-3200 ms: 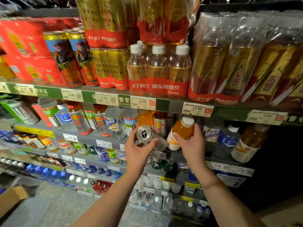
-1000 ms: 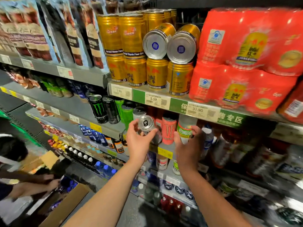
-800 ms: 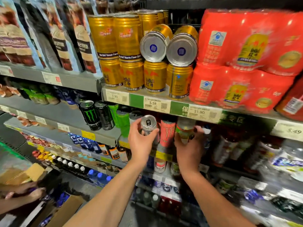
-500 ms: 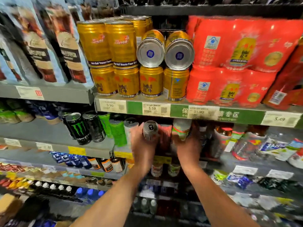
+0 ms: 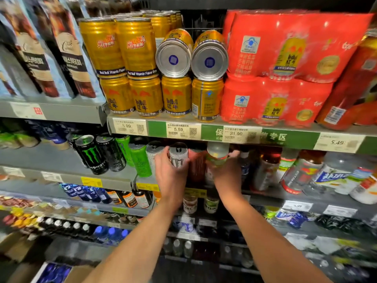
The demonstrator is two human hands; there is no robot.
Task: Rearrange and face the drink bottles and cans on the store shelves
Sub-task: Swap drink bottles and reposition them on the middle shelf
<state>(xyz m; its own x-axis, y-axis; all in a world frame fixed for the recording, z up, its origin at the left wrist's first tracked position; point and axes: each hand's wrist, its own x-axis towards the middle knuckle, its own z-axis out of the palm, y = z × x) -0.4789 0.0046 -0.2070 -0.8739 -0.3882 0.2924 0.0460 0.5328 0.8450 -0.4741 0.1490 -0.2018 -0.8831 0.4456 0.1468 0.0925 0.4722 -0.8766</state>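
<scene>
White and silver, the can (image 5: 178,157) stands upright on the second shelf (image 5: 130,181) — long axis vertical, pull-tab end up, its clawed logo facing outward. The left hand (image 5: 170,176) is curled around its lower half, fingers wrapped to the left side and the thumb pressing on the right, a firm grip. Just to the right sits a red can (image 5: 196,166), touching or nearly so. The right hand (image 5: 227,172) is cupped around a bottle (image 5: 217,158) with a pale cap and a green-and-red label, fingers bent over its right side — that bottle also stands upright. Left of the held can stand a green can (image 5: 139,160) and black cans (image 5: 92,154). Gold cans (image 5: 146,97) are stacked on the shelf above.
</scene>
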